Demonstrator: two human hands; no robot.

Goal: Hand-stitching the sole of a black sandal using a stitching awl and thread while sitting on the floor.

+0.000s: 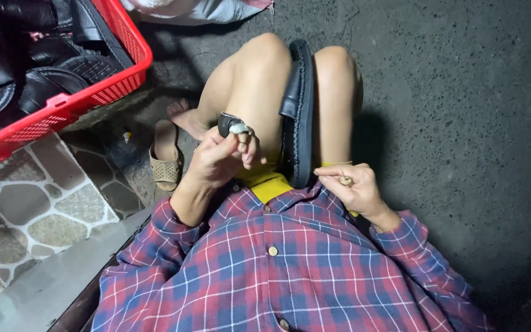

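I look down at my lap, seated in a plaid shirt. A black sandal (301, 110) stands on edge, clamped between my bare knees. My left hand (219, 161) is raised over my left thigh and grips a small dark tool with a shiny metal end (232, 125). My right hand (351, 187) rests by the sandal's near end, fingers pinched on a small thin item that is too small to identify.
A red plastic basket (109, 89) filled with black shoes stands at the upper left. A tan sandal (166, 161) lies on the ground by my bare foot (185, 117). Stone-pattern tiles (38, 209) lie at left, dark rough pavement (462, 92) at right.
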